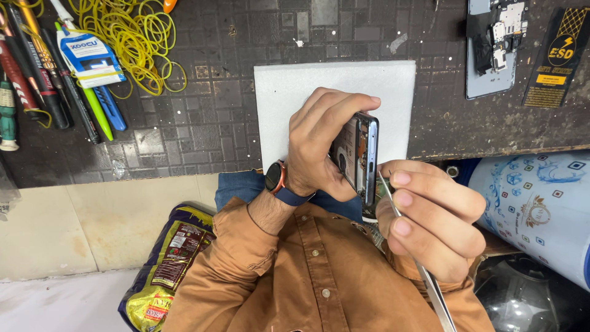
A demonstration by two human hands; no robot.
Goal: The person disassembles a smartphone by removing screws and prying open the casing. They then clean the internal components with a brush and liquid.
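Note:
My left hand [319, 147], with a watch [278, 179] on the wrist, grips a smartphone [362, 161] held on edge, its opened back and inner parts turned toward me. My right hand [436, 215] holds thin metal tweezers [430, 289] in a pencil grip. The tweezer tips touch the phone's lower edge near its port. Both hands are close to my chest, over my brown shirt, just in front of a white foam sheet [289, 98] on the bench.
The dark gridded work mat [203, 123] carries yellow rubber bands [138, 37], several pens and screwdrivers [43, 74] and a blue-and-white tube [92, 58] at the left. A disassembled phone [491, 52] and a black packet [559, 58] lie at the right. A snack bag [166, 258] and a patterned container [541, 203] sit below.

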